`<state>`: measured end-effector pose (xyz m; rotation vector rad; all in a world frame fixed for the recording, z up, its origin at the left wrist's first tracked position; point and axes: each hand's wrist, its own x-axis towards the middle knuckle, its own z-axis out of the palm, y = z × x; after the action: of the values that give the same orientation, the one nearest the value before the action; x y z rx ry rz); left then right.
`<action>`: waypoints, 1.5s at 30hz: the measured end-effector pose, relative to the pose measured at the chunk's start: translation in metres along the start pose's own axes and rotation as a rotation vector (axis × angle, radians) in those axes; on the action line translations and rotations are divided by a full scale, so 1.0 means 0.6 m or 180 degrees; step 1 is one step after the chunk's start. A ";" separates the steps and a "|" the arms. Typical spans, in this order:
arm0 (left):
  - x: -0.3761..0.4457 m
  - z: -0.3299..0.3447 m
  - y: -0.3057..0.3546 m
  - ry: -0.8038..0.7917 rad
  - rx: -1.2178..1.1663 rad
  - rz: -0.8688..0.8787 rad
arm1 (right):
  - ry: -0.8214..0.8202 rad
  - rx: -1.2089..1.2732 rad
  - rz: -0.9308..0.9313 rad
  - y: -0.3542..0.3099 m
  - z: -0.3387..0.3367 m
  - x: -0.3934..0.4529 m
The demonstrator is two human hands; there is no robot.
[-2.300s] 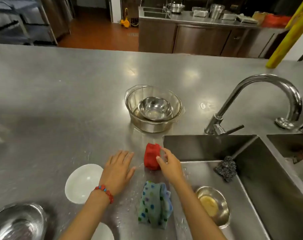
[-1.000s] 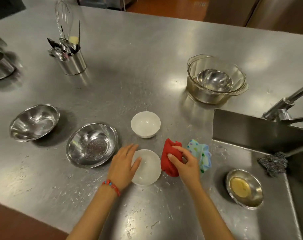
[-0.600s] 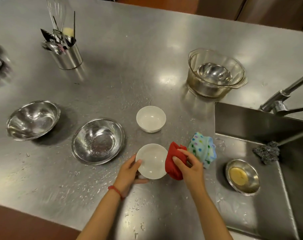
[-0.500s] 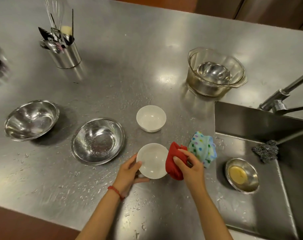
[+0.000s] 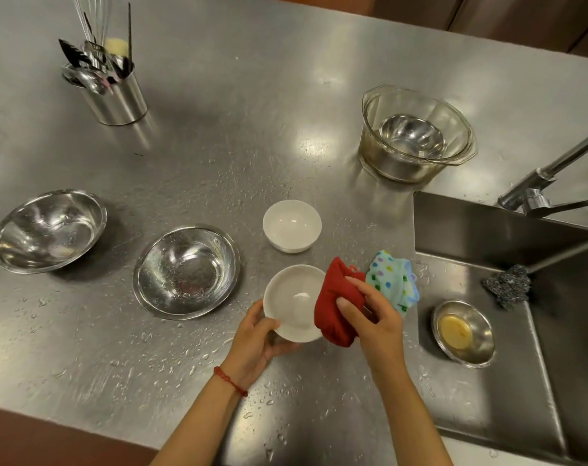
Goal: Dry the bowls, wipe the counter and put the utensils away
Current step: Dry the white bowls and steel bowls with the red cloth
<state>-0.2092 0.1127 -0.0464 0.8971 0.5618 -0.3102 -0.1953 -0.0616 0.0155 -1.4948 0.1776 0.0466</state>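
The left hand grips a white bowl by its near rim, thumb inside, and holds it tilted above the wet counter. The right hand is clamped on a bunched red cloth, which touches the bowl's right rim. A spotted cloth lies just beyond the right hand, at the sink edge. A second white bowl stands upright behind the held one. Two steel bowls sit to the left; both appear beaded with water. The utensil holder stands at the far left.
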 end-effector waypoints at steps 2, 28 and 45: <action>-0.005 0.007 0.000 -0.0035 0.0058 0.0035 | -0.0193 -0.0062 0.0037 0.002 0.007 -0.004; -0.028 0.054 0.030 0.0114 0.1659 0.1401 | -0.0822 -0.3335 -0.0153 0.013 0.070 0.008; -0.059 0.075 -0.002 -0.0014 0.1686 0.1298 | -0.0514 -0.2256 0.0025 0.022 0.050 -0.031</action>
<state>-0.2239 0.0766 -0.0046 1.4944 0.2796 -0.0861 -0.2130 -0.0291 0.0071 -2.1861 0.0319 0.2571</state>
